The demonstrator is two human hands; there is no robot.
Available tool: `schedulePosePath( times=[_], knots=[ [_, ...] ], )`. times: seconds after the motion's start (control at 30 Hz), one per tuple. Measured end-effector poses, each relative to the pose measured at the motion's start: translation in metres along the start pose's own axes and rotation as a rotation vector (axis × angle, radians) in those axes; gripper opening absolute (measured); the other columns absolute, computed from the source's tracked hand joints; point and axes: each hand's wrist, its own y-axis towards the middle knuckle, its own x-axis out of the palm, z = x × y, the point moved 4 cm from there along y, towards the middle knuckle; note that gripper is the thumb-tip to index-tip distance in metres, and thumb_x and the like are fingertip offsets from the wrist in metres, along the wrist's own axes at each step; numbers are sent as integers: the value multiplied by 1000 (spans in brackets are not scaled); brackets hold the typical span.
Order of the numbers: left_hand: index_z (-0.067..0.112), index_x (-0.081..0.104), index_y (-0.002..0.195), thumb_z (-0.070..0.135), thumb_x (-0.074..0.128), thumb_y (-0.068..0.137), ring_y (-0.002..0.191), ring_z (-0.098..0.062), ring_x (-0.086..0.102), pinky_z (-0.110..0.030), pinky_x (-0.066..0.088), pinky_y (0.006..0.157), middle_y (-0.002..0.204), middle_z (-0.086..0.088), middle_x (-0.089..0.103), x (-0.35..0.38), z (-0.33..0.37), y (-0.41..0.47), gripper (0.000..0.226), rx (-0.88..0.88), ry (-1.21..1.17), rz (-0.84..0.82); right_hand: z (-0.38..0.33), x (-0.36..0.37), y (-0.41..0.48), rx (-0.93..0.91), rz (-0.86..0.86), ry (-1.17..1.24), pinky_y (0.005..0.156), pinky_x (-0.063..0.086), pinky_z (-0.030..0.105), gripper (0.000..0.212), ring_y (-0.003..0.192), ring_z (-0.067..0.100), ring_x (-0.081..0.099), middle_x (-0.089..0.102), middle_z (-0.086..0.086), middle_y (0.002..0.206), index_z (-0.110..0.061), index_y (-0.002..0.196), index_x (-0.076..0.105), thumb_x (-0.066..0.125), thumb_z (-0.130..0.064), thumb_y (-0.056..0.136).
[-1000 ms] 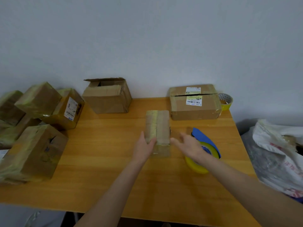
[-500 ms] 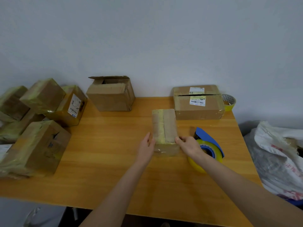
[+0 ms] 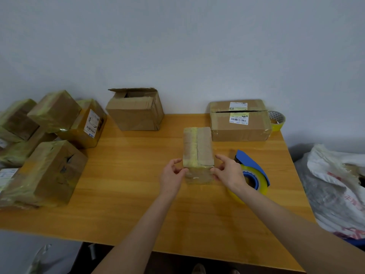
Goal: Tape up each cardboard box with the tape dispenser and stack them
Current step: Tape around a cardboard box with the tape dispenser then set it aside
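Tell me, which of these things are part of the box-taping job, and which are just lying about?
Part of the job:
small taped cardboard box, held by the left hand and right hand; blue tape dispenser; open-flapped cardboard box; labelled cardboard box; pile of taped boxes.

Just lying about:
spare yellow tape roll; white plastic bag.
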Motion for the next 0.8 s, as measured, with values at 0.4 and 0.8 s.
schedulePosePath(
  times=[0.4,0.8],
  knots=[
    [19,38,101,39,83,70,67,-7,56,-15,37,49,82,9,55,14,16,13,58,130,383,-67,-18,8,12,-181,0,-638,63,53,35,59,78,23,62,64,-1,91,-26,113,37,69,-59,77],
    [16,38,107,17,63,91,77,-23,63,-14,42,52,79,5,58,10,8,22,30,288,359,-130,2,-2,26,-250,-123,-400,73,49,31,44,85,17,55,59,-4,97,-28,129,45,66,-28,91]
  ],
)
